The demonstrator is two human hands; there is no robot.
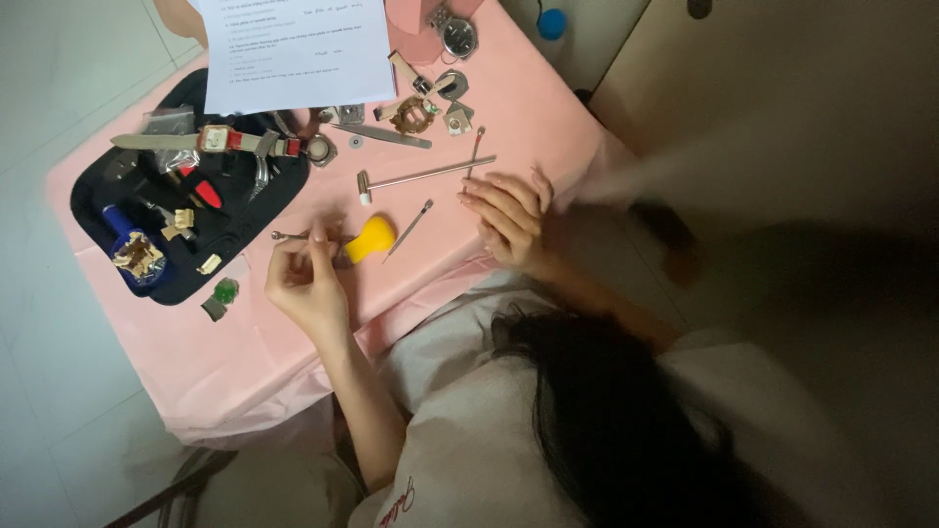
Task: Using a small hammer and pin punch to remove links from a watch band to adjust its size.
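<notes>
Yellow-handled tool (pixel 370 238) lies on pink cloth (pixel 548 108), its metal tip pinched in left hand (pixel 308 279) fingers, closed tight, prob. to steady it. Right hand (pixel 511 217) rests flat beside it, fingers spread, holding nothing. Small hammer (pixel 421 176) just above tool; black kit tray (pixel 186 225) to its left.

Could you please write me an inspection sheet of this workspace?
Surface: table under a pink cloth.
Job's things: yellow-handled tool and a thin metal piece at the left hand.
Clutter: black tool case, wristwatch, small hammer, paper sheet, pin tool, watch parts.
Grippers: left hand pinches the tool; right hand rests flat on the cloth, holding nothing.
Cables: nothing seen.
Surroundings: pale tiled floor; blue ball beyond the table.
</notes>
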